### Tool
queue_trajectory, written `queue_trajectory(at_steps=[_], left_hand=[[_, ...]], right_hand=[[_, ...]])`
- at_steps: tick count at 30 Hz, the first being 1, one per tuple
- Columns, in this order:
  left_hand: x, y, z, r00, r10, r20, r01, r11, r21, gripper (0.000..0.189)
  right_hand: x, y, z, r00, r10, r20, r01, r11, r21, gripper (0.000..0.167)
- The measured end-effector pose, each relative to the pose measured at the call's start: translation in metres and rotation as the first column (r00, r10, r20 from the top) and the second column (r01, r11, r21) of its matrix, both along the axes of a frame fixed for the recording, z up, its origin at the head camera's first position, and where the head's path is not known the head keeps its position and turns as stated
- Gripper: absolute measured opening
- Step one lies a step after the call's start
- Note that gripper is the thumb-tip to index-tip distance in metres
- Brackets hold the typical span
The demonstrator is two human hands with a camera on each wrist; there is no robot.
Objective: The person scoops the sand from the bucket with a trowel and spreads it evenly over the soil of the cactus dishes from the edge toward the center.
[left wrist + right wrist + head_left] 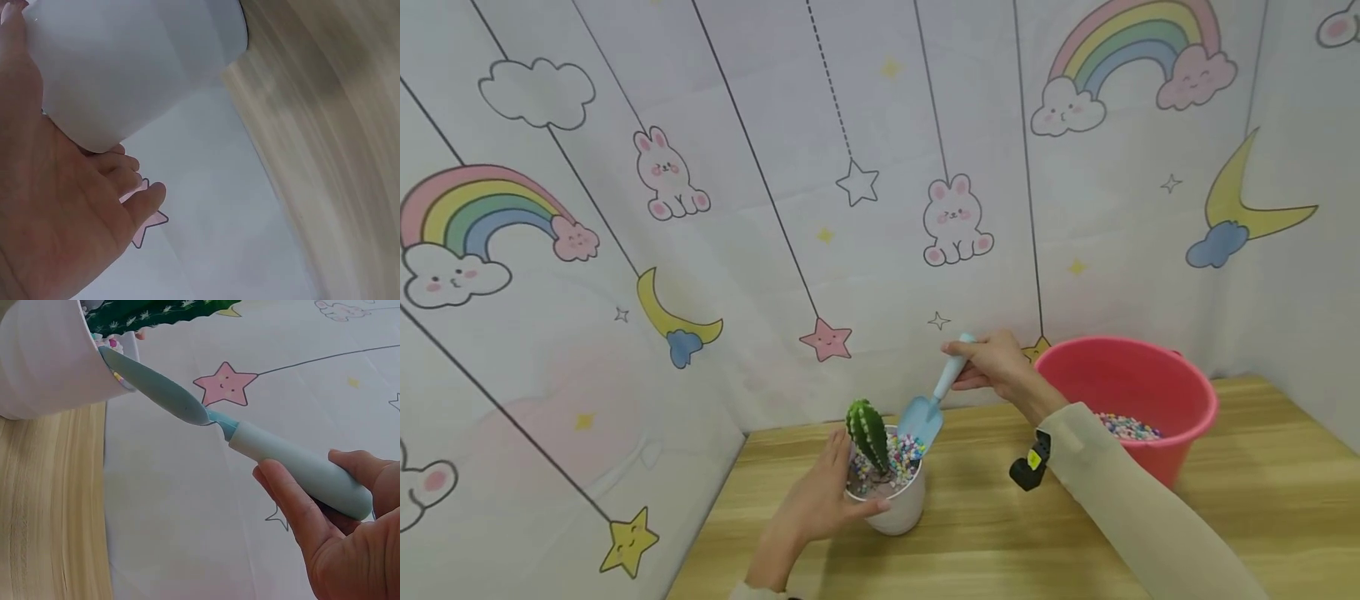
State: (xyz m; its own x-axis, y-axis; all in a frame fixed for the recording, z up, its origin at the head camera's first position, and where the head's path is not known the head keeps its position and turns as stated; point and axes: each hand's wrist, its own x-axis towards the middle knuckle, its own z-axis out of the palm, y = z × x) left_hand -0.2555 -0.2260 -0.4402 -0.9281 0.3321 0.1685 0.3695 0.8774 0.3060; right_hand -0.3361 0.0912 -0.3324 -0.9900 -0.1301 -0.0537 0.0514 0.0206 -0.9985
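Observation:
A white flower pot [901, 510] stands upright on the table, holding a green cactus [868, 433] with colourful little pebbles [902, 457] around its base. My left hand [816, 498] holds the pot from the left, thumb at the near rim and fingers round the far side. In the left wrist view some fingertips [149, 199] stick out past the pot wall [144, 69]. My right hand [1000, 367] grips a light-blue garden trowel [925, 417] by its handle. The blade slants down with its tip at the pot's right rim, among the pebbles, as the right wrist view confirms.
To the right, a pink bucket [1180, 467] on the wood-grain table [1022, 550] contains more coloured pebbles [1126, 427]. Behind the table hangs a pale cloth [760, 275] printed with rainbows, rabbits, stars and moons. A small black device [1032, 462] is on my right wrist.

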Motion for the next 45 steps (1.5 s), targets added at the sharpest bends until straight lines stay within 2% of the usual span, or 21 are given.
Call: queue_trajectory(at_steps=[7,16,26,37,42,45], left_hand=[[0.003,0.003,-0.001,0.999,0.044,0.023,-0.045,0.999,0.011,0.127],[0.008,0.01,-0.002,0.997,0.073,-0.004,-0.073,0.997,-0.007,0.131],[0.017,0.019,-0.002,0.99,0.138,-0.019,-0.138,0.99,-0.014,0.131],[0.015,0.018,-0.004,0.99,0.135,-0.028,-0.136,0.99,-0.029,0.131],[0.015,0.013,-0.004,0.988,0.139,-0.061,-0.137,0.99,0.03,0.122],[0.018,0.01,0.003,0.981,0.17,-0.094,-0.16,0.981,0.105,0.109]], right_hand=[[0.001,0.002,0.002,1.0,-0.012,-0.001,0.012,1.0,-0.002,0.046],[0.005,0.004,0.006,0.999,-0.02,-0.043,0.021,1.0,0.015,0.046],[0.009,0.004,0.01,0.995,-0.013,-0.1,0.014,1.0,0.013,0.041],[0.01,0.008,0.007,0.994,-0.027,-0.105,0.025,1.0,-0.015,0.049],[0.011,0.013,0.009,0.996,-0.037,-0.077,0.032,0.997,-0.065,0.044],[0.011,0.018,0.013,0.997,-0.043,-0.066,0.036,0.994,-0.101,0.039]])
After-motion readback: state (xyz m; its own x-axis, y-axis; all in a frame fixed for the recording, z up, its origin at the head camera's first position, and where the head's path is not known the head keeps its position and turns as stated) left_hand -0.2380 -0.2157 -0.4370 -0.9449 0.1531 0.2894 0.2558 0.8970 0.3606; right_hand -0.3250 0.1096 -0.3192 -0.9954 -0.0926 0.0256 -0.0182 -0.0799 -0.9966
